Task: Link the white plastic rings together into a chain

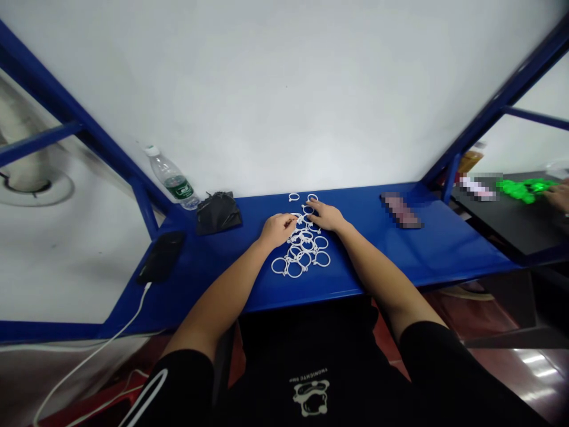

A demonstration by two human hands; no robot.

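Several white plastic rings (321, 258), each with a small tab or clip, lie in a loose, overlapping heap on the blue table (258, 290). My left hand (279, 229) is at the heap's upper left side, its fingers curled and pinched together by the rings; whatever is between the fingertips is too small to make out. On the upper right side my right hand (325, 215) reaches over the rings palm down, fingers stretched and apart, the tips touching or just above them. A single ring (294, 197) lies apart at the back, near the wall.
A clear water bottle (178, 185) with a green label and a crumpled black plastic bag (217, 213) are at the back left. A black phone (160, 258) with a white cable (141, 302) lies left. A blurred-out object (401, 210) is at right. Beyond the blue frame (451, 178), another person's hand (559, 196) nears green pieces (524, 188).
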